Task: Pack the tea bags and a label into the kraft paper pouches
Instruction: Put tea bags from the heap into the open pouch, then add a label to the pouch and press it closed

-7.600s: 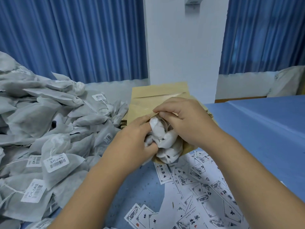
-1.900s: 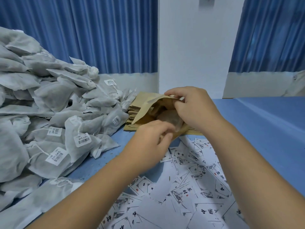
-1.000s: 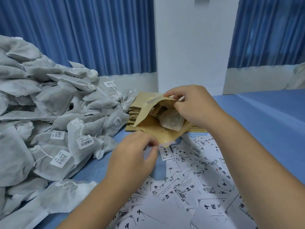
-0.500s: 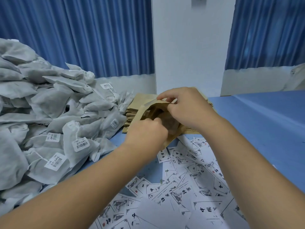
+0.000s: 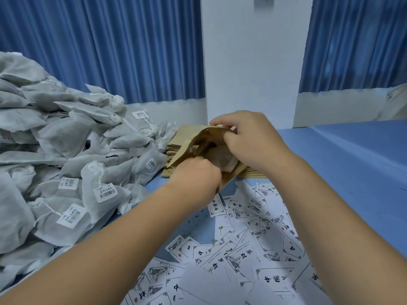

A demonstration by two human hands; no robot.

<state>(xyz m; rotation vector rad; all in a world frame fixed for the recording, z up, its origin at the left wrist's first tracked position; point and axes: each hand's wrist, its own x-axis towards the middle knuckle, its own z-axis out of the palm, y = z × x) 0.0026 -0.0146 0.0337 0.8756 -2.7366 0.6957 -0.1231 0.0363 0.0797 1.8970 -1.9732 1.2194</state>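
At the middle of the blue surface point(image 5: 352, 164), over a pouch stack point(image 5: 172, 149), the right hand point(image 5: 248, 139) is pinching an open kraft pouch point(image 5: 192, 143) by its rim with curled fingers — a tea bag point(image 5: 222, 160) is showing inside. The left hand point(image 5: 196, 176) is curling its fingers at the mouth; whether they are holding anything cannot be told.

Packing room: heaped tea bags point(image 5: 66, 139), labels point(image 5: 253, 254)

Cool, even indoor light washes the blue table point(image 5: 352, 161), leaving faint shadows beneath the left forearm point(image 5: 110, 249). Printed labels point(image 5: 242, 256) read sharp at centre; wide-angle distortion stretches the tea bags point(image 5: 33, 150) and blue curtains point(image 5: 110, 51) toward the edges.
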